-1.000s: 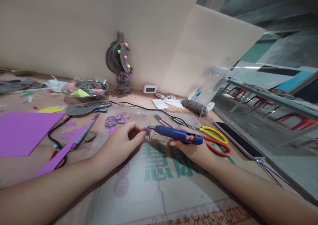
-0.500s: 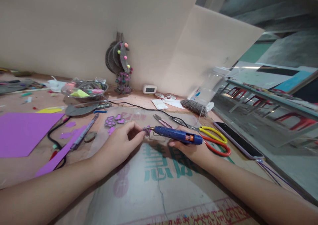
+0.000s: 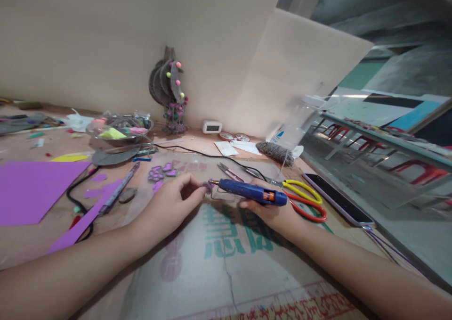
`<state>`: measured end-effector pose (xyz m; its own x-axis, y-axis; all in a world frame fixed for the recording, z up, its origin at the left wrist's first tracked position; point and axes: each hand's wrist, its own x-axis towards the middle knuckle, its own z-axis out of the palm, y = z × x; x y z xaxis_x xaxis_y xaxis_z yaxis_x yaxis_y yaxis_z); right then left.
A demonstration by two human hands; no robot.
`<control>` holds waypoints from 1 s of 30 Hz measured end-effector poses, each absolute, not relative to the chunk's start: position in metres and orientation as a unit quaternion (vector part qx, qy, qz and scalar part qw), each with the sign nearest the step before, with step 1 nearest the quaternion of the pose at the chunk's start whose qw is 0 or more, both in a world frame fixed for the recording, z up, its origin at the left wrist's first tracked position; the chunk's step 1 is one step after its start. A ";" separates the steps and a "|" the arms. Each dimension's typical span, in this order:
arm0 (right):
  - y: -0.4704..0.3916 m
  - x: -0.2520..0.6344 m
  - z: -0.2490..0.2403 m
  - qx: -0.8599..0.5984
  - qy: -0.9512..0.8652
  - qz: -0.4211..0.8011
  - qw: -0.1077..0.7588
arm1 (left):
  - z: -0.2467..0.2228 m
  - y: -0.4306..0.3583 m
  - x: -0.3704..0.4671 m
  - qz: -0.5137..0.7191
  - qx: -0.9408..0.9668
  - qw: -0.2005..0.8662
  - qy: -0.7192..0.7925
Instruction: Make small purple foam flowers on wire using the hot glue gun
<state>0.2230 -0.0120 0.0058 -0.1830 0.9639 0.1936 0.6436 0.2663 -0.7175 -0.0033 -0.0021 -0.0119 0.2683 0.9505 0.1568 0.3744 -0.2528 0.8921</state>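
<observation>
Both hands are closed on something: the left hand [image 3: 174, 200] pinches a small purple piece [image 3: 206, 186] at the nozzle [image 3: 213, 182] of a blue glue gun [image 3: 243, 191], which lies crosswise, pointing left from the right hand [image 3: 278, 218] gripping it, the piece between the hands, nearer the left.

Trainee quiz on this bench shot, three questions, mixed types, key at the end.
1. True or false: the left hand grips the blue glue gun.
2. Multiple choice: the handles of the scissors are A) both green; B) one yellow, one orange-red; C) both black.
3. Fill in the blank: seen by the wearer, the phone lies to the ____ of the scissors.

Key: 1 false; 2 B; 3 right.
</observation>
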 end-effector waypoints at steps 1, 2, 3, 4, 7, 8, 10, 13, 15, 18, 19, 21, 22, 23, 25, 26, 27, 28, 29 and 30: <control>-0.012 0.223 0.006 -0.552 -0.726 0.250 0.324 | -0.012 -0.002 -0.003 0.373 0.698 0.385 0.475; -0.012 0.222 0.006 -0.551 -0.726 0.249 0.326 | -0.012 -0.002 -0.003 0.372 0.698 0.385 0.476; -0.012 0.222 0.006 -0.550 -0.727 0.249 0.328 | -0.012 -0.002 -0.003 0.372 0.698 0.384 0.476; -0.012 0.222 0.007 -0.551 -0.726 0.248 0.329 | -0.012 -0.002 -0.003 0.371 0.699 0.384 0.476; -0.012 0.222 0.007 -0.555 -0.724 0.248 0.325 | -0.012 -0.002 -0.003 0.372 0.699 0.383 0.476; -0.012 0.222 0.006 -0.556 -0.725 0.248 0.322 | -0.012 -0.002 -0.003 0.373 0.698 0.382 0.477; -0.012 0.222 0.005 -0.558 -0.727 0.242 0.318 | -0.012 -0.002 -0.003 0.374 0.698 0.381 0.477; -0.011 0.223 0.004 -0.559 -0.729 0.234 0.316 | -0.012 -0.002 -0.003 0.376 0.697 0.383 0.475; -0.011 0.223 0.004 -0.555 -0.732 0.228 0.323 | -0.012 -0.001 -0.003 0.374 0.697 0.385 0.475; -0.011 0.223 0.005 -0.545 -0.737 0.224 0.332 | -0.013 -0.001 -0.003 0.372 0.698 0.385 0.474; -0.011 0.223 0.005 -0.544 -0.736 0.225 0.333 | -0.013 -0.001 -0.003 0.372 0.699 0.385 0.474; -0.011 0.222 0.007 -0.544 -0.734 0.232 0.334 | -0.014 -0.002 -0.004 0.372 0.700 0.383 0.474; -0.012 0.222 0.007 -0.545 -0.731 0.235 0.336 | -0.014 -0.002 -0.004 0.372 0.700 0.383 0.474; -0.012 0.221 0.007 -0.546 -0.729 0.240 0.336 | -0.014 -0.002 -0.005 0.372 0.701 0.382 0.474; -0.012 0.221 0.007 -0.544 -0.726 0.246 0.340 | -0.014 -0.002 -0.005 0.372 0.702 0.383 0.472; -0.012 0.222 0.006 -0.543 -0.726 0.248 0.341 | -0.013 -0.002 -0.005 0.371 0.702 0.383 0.471; -0.012 0.222 0.006 -0.543 -0.725 0.249 0.342 | -0.013 -0.002 -0.004 0.370 0.703 0.384 0.471; -0.012 0.222 0.005 -0.544 -0.725 0.249 0.341 | -0.012 -0.002 -0.004 0.369 0.703 0.384 0.470; -0.011 0.223 0.004 -0.546 -0.724 0.249 0.341 | -0.012 -0.002 -0.004 0.370 0.703 0.385 0.471; -0.011 0.223 0.004 -0.549 -0.723 0.247 0.340 | -0.012 -0.002 -0.004 0.369 0.703 0.385 0.471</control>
<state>0.2227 -0.0113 0.0040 -0.1667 0.9611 0.2202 0.6250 0.2758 -0.7303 -0.0035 -0.0022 -0.0118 0.2838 0.9461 0.1564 0.3774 -0.2601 0.8888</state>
